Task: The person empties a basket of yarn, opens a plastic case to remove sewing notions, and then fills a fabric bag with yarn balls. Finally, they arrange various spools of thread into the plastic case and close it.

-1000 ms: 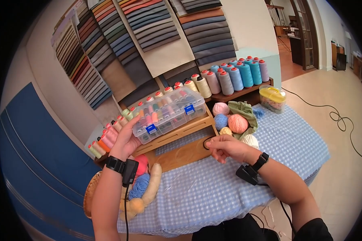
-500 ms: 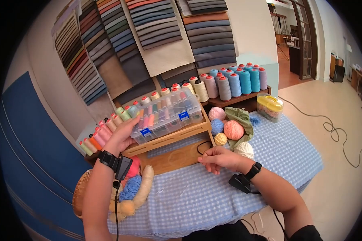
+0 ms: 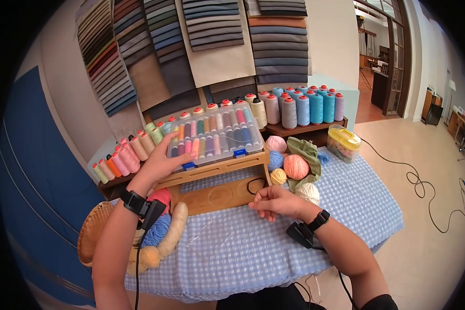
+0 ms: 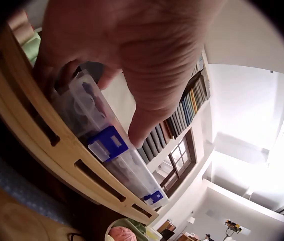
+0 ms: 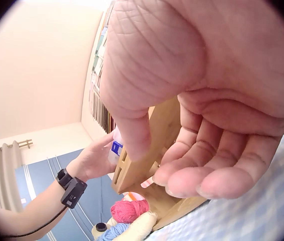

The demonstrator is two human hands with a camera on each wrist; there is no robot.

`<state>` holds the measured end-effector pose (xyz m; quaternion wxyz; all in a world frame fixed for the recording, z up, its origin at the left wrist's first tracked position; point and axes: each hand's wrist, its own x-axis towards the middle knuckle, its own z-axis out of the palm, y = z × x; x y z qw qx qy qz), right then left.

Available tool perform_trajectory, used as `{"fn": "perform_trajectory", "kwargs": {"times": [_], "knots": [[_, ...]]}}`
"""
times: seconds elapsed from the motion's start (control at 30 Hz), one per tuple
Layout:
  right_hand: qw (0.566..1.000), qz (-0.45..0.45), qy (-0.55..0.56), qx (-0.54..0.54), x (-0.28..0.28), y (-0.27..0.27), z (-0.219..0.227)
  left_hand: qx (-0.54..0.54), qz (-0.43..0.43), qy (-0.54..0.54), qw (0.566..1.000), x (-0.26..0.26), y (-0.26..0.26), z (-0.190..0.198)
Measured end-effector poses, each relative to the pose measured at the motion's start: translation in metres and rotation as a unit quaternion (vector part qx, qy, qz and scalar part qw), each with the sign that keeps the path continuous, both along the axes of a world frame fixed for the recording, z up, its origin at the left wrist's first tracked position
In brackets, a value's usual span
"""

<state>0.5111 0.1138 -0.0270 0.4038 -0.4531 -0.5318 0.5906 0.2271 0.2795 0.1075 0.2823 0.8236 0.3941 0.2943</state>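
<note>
A clear plastic thread box (image 3: 218, 132) with blue latches lies on the top of a wooden stand (image 3: 212, 166), rows of coloured spools showing through its lid. My left hand (image 3: 159, 161) grips its left end, thumb over the lid near one latch (image 4: 108, 144) and the other fingers behind, partly hidden. My right hand (image 3: 278, 202) hovers in front of the stand's lower right corner with fingers loosely bent. Nothing lies between its thumb and fingertips (image 5: 187, 182). Just beyond it, a thin black loop (image 3: 255, 186) is at the right end of the stand's lower board.
Thread cones (image 3: 299, 108) line a dark shelf behind. Yarn balls (image 3: 296, 167) and a yellow-lidded tub (image 3: 344, 142) stand at right; more yarn (image 3: 157, 230) and a wicker basket (image 3: 93, 232) at left. A blue checked cloth (image 3: 232, 253) covers the table.
The thread box has tipped back and settled onto the stand, its lid now showing more from above. My left thumb has come over the lid. My right hand has drawn away from the black loop.
</note>
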Motion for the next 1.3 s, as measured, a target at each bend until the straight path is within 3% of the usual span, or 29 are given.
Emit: {"fn": "perform_trajectory", "kwargs": {"times": [0.2, 0.3, 0.37, 0.43, 0.5, 0.57, 0.6, 0.63, 0.67, 0.73, 0.8, 0.9, 0.93, 1.0, 1.03, 1.1, 1.13, 1.2, 1.23, 1.3], "knots": [[1.000, 0.000, -0.026, 0.001, 0.001, -0.001, 0.001, -0.007, -0.009, -0.022, 1.000, -0.004, -0.001, -0.002], [0.999, -0.028, 0.012, 0.030, 0.008, -0.006, 0.014, 0.020, -0.015, -0.011, 1.000, -0.008, -0.018, 0.001], [0.991, -0.094, 0.036, 0.084, 0.018, -0.011, 0.027, 0.028, -0.020, -0.012, 0.999, -0.012, -0.033, 0.001], [0.983, -0.131, 0.061, 0.117, 0.035, -0.013, 0.037, 0.289, 0.016, 0.097, 0.952, -0.016, -0.050, -0.001], [0.971, -0.168, 0.086, 0.150, 0.051, -0.012, 0.041, 0.314, 0.030, 0.124, 0.941, -0.013, -0.074, 0.002], [0.921, -0.301, -0.092, 0.231, 0.065, -0.006, 0.036, 0.315, 0.030, 0.138, 0.938, -0.009, -0.082, 0.002], [0.921, -0.300, -0.093, 0.229, 0.070, -0.005, 0.034, 0.314, 0.031, 0.138, 0.939, -0.008, -0.080, 0.000], [0.867, -0.339, -0.266, 0.251, 0.074, -0.006, 0.032, 0.323, 0.027, 0.129, 0.937, -0.007, -0.078, -0.002], [0.781, -0.367, -0.432, 0.263, 0.078, -0.009, 0.032, 0.333, 0.021, 0.119, 0.935, -0.005, -0.077, -0.005], [0.784, -0.357, -0.468, 0.200, 0.087, -0.022, 0.037, 0.364, 0.023, 0.108, 0.925, 0.001, -0.083, -0.009], [0.822, -0.195, -0.534, 0.031, 0.094, -0.035, 0.054, 0.401, 0.025, 0.090, 0.911, 0.011, -0.093, -0.012], [0.833, -0.161, -0.529, 0.006, 0.098, -0.038, 0.049, 0.481, -0.054, 0.081, 0.871, 0.022, -0.129, -0.027], [0.839, -0.146, -0.524, -0.001, 0.095, -0.040, 0.047, 0.478, -0.055, 0.080, 0.873, 0.026, -0.140, -0.034], [0.843, -0.128, -0.522, -0.010, 0.089, -0.039, 0.046, 0.436, -0.173, 0.090, 0.878, 0.030, -0.160, -0.048], [0.844, -0.097, -0.526, -0.026, 0.086, -0.037, 0.047, 0.435, -0.172, 0.088, 0.880, 0.031, -0.166, -0.059], [0.844, -0.067, -0.531, -0.041, 0.085, -0.035, 0.052, 0.319, -0.259, 0.133, 0.902, 0.034, -0.171, -0.080], [0.860, -0.063, -0.506, 0.002, 0.085, -0.036, 0.057, 0.320, -0.258, 0.133, 0.902, 0.034, -0.172, -0.086], [0.875, -0.055, -0.479, 0.042, 0.086, -0.034, 0.059, 0.174, -0.259, 0.125, 0.942, 0.034, -0.173, -0.097], [0.917, -0.049, -0.382, 0.104, 0.088, -0.032, 0.058, 0.170, -0.260, 0.124, 0.942, 0.036, -0.173, -0.100], [0.964, -0.007, -0.181, 0.195, 0.086, -0.031, 0.056, -0.022, -0.233, 0.052, 0.971, 0.039, -0.171, -0.102]]}}
